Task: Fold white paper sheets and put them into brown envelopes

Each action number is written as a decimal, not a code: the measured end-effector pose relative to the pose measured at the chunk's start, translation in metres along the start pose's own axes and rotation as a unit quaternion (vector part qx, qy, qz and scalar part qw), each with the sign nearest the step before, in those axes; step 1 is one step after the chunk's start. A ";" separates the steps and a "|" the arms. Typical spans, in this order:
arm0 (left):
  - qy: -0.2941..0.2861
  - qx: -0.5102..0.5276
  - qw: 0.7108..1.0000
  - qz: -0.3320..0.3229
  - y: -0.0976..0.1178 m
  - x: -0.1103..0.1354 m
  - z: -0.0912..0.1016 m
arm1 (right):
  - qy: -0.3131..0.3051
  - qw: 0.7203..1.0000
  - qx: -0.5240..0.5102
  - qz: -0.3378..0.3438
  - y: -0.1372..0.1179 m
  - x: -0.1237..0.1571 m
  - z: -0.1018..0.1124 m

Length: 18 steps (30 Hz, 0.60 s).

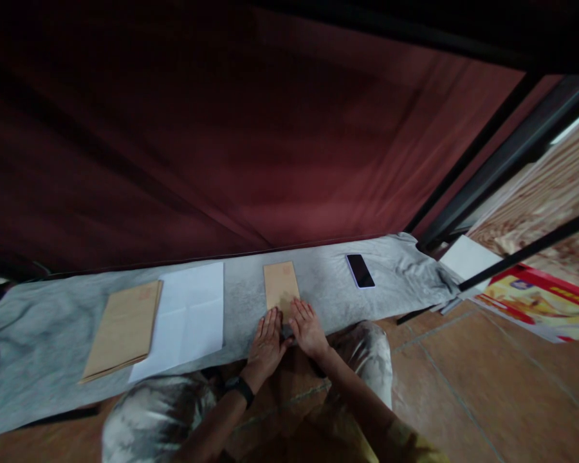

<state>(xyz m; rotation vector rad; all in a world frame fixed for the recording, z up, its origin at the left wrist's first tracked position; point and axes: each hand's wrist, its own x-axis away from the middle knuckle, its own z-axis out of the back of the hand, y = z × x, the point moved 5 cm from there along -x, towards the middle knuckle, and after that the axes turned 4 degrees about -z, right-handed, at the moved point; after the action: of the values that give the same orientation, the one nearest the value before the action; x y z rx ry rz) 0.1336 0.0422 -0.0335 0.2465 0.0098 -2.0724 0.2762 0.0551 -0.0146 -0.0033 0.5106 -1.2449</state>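
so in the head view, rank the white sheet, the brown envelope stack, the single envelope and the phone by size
1. white sheet
2. brown envelope stack, only a little smaller
3. single envelope, its near end covered, so partly a guess
4. phone, clearly smallest

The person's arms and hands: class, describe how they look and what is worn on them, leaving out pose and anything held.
Both hands are bare, with no gloves. The left hand has a black watch-like band on its wrist, and its forearm is uncovered. The right hand has a bare wrist and forearm, with a mustard-yellow sleeve showing only higher up. Any rings are too small to tell.
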 end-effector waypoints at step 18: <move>0.061 0.086 0.994 -0.002 -0.003 -0.079 0.002 | -0.021 0.998 0.048 0.029 0.005 -0.022 -0.044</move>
<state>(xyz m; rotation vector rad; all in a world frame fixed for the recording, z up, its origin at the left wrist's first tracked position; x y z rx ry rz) 0.1682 0.1113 -0.0177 0.4799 -0.0950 -2.0613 0.2591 0.0882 -0.0473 0.0653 0.4118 -1.2090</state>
